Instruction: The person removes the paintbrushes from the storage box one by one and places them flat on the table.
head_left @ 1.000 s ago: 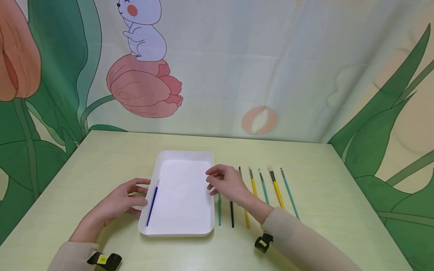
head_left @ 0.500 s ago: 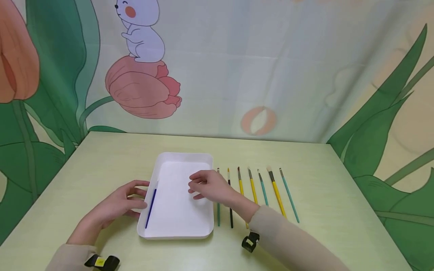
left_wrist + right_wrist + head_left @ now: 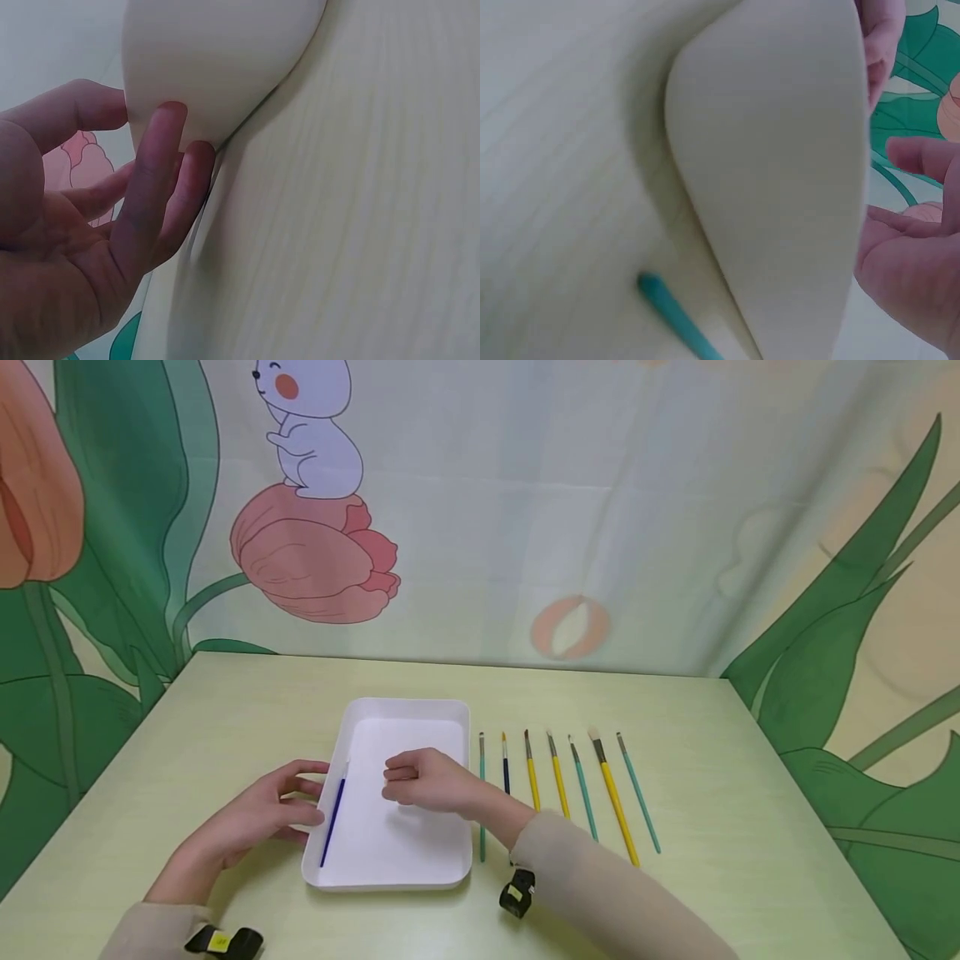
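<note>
A white rectangular tray (image 3: pixel 405 731) lies on the table, and a thin blue paintbrush (image 3: pixel 332 827) rests inside it along the left wall. My left hand (image 3: pixel 270 802) is at the tray's left side; in the left wrist view its fingertips (image 3: pixel 166 120) touch the outer wall, with the fingers gently bent. Over the middle of the tray is my right hand (image 3: pixel 435 781), fingers loosely bent and nothing visible in them. The right wrist view shows that hand (image 3: pixel 922 255) beyond the tray wall (image 3: pixel 772 150), its thumb and fingers apart.
Right of the tray lies a row of several paintbrushes: a teal one (image 3: pixel 482 777) nearest it, then a dark one (image 3: pixel 506 768), yellow ones such as the wide brush (image 3: pixel 613 793), and a teal one (image 3: pixel 639 793) at the far end. My right forearm covers some handles. A printed curtain (image 3: pixel 480 527) hangs behind.
My right hand has moved left, from the tray's right edge to above its middle, uncovering the tops of the nearest brushes. The left hand has stayed at the tray's side.
</note>
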Motion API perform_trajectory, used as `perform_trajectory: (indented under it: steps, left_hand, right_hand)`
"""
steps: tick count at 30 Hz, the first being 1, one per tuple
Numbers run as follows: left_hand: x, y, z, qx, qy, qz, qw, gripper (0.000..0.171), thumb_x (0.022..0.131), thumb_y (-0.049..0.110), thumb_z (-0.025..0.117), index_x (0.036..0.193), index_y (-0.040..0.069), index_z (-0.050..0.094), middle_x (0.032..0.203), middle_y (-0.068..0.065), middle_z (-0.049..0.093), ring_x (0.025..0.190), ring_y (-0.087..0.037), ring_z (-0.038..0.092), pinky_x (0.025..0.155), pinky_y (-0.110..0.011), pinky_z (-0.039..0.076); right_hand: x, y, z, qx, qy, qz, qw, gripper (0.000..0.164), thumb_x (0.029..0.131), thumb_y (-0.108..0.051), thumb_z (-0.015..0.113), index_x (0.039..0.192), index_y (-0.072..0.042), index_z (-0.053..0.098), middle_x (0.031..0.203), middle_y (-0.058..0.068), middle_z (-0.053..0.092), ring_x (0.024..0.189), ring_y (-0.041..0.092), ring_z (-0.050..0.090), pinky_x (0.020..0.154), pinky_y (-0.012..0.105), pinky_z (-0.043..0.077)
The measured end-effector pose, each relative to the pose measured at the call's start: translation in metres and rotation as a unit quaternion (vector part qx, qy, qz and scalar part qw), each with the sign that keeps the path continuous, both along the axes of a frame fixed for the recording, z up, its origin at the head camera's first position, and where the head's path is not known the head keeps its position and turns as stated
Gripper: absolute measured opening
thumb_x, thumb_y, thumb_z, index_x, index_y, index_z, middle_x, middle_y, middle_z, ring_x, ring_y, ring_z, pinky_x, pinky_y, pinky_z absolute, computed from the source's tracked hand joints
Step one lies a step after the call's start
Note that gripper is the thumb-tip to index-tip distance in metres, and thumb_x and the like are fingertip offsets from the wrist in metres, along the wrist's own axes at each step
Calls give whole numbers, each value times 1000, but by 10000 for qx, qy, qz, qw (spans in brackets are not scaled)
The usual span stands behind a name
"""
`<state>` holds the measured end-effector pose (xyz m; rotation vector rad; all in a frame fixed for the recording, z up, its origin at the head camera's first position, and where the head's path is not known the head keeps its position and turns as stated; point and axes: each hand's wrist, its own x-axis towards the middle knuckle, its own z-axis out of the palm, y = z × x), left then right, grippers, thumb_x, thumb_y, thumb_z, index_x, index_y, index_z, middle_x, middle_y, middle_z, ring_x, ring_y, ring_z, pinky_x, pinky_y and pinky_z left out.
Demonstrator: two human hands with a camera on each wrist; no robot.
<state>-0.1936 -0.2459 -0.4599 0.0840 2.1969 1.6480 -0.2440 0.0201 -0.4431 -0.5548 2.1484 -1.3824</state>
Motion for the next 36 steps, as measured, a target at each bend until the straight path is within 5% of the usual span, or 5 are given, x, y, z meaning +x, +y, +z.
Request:
perform_trajectory:
  steps: [6,14,25,36]
  left_hand:
    - [-1,-1,-1,93,8,-21,10000,74,91,4,71,154,-1,32,136,-28,50,106,-33,65,80,-46,62]
    - [0,-1,0,134,13,-38,9999,74,91,4,71,154,-1,32,135,-28,51,107,-33,64,80,-46,62]
    - [-1,-1,0,165,18,-51,9998,74,91,3,71,153,-1,32,135,-28,51,106,-33,64,80,-47,62]
    - [1,-2,3,181,68,-125,9997,73,91,3,71,153,-2,33,133,-28,51,107,-34,63,81,-47,62]
  right_hand:
    - [7,-15,-3,106,-171,309,9993,72,95,-10,69,158,0,34,159,9,42,145,18,39,113,23,37]
    - [13,-26,-8,-145,-363,487,9980,80,88,-1,60,160,0,26,164,9,33,147,16,35,113,20,35]
    - [15,-42,-18,-1158,-1301,-52,9847,85,79,10,49,160,3,22,163,13,32,148,21,35,87,23,39]
    - [22,-57,-21,-1767,-1734,-510,9675,89,75,12,46,159,7,18,164,20,27,151,28,29,102,23,35]
